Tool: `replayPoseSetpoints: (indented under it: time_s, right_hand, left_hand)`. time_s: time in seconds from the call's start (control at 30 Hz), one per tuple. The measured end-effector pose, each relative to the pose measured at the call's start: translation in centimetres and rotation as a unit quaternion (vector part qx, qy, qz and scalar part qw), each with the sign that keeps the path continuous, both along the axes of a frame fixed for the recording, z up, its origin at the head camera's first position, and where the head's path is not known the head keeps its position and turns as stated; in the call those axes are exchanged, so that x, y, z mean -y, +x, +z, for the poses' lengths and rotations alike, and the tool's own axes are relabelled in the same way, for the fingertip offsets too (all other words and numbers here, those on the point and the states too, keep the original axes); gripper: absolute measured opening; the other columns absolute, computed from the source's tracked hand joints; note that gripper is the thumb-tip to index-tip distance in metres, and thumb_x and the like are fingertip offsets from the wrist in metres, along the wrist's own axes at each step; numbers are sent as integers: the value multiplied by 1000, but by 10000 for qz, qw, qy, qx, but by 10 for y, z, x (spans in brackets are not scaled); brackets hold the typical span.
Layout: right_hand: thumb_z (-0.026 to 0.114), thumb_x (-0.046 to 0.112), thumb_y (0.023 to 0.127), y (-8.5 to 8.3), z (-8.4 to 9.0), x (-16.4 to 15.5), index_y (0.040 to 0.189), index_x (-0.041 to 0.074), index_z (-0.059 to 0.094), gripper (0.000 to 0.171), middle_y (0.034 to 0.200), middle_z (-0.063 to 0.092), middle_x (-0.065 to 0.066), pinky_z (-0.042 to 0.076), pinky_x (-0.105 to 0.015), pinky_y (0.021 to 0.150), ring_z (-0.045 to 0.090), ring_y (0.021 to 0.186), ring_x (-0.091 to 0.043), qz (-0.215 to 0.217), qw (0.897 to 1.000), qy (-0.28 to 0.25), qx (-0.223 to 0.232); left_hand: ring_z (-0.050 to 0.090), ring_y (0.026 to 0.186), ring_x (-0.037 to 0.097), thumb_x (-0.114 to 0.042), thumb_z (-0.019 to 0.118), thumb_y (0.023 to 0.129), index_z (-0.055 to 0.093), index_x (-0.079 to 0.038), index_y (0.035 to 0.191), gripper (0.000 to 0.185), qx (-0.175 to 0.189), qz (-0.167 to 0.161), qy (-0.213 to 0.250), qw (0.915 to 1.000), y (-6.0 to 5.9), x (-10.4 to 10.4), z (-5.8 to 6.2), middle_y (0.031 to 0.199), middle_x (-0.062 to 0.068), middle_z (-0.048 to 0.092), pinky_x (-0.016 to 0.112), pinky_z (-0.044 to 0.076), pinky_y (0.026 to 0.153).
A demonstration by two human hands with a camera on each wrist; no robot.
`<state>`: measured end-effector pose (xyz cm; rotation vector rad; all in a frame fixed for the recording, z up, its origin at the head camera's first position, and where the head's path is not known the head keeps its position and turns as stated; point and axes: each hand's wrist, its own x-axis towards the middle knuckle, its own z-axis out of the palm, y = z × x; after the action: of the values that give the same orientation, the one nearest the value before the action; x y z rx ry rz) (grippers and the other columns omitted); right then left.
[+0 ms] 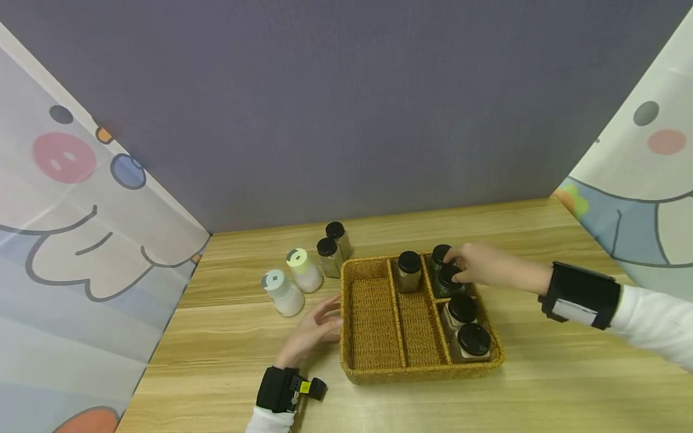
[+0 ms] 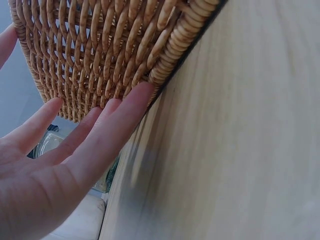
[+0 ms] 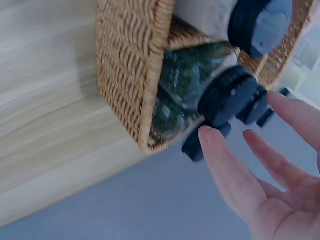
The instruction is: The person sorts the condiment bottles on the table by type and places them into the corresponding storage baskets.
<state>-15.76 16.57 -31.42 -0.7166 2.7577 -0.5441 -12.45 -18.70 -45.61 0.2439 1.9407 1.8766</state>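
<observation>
A woven basket with several compartments stands on the wooden table. Several black-lidded jars stand in its right and middle sections. My right hand reaches over the back right compartment, fingers spread about the lid of a jar of green contents. In the right wrist view the thumb tip touches the edge of that jar's lid, and my right hand has its other fingers loose and apart. My left hand lies flat on the table, straight fingers against the basket outer left wall.
Left of the basket stand two white bottles and two black-lidded jars. A grey wall closes the back; printed curtains hang at both sides. The basket's left compartment holds nothing.
</observation>
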Motion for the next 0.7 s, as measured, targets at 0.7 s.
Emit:
replayPoseSetpoints:
  time_s: [0.7]
  right_hand:
    - [60,13,84,2,3,-46,109,3,61,27,103,63,-13,52,-24,70,61,82,-13,-6,9856,-1675,-231]
  left_hand:
    - [48,109,31,-18,61,83,25,-7,139,68,17,-53,38,10000,0,0,1,135,24,30,41,49,82]
